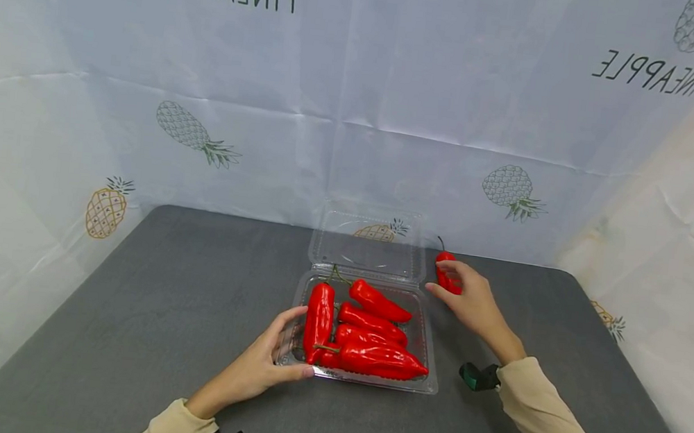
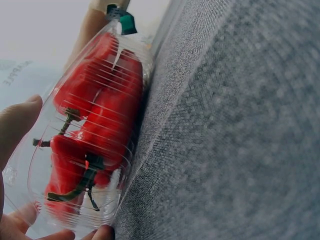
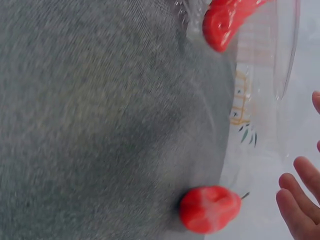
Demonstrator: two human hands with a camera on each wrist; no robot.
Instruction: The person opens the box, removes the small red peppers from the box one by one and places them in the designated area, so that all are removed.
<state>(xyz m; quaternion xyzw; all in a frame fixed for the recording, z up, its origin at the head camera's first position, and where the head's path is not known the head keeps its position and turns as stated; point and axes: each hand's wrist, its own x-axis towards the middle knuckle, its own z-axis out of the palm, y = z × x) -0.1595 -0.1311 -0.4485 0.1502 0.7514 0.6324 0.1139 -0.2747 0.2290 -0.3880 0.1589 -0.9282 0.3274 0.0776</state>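
Observation:
A clear plastic clamshell container point(image 1: 369, 380) lies on the grey table, its hinged lid point(image 1: 374, 261) folded back towards the curtain. Inside are several glossy red peppers point(image 1: 367, 361); one point(image 1: 319, 318) lies lengthwise along the left side. My left hand point(image 1: 251, 367) holds the near left corner, thumb at the front edge and fingers along the left side. To the right of the lid, a single red pepper point(image 1: 443, 279) rests near the table's back edge. Above it is my right hand point(image 1: 476, 306), its spread fingers point(image 3: 296, 210) apart from the pepper point(image 3: 210, 209) in the right wrist view.
A white curtain point(image 1: 251, 165) printed with pineapples hangs directly behind the table and at both sides. The grey tabletop point(image 1: 188, 299) extends left and right of the container. Dark wrist devices point(image 1: 478, 377) sit by both beige sleeves.

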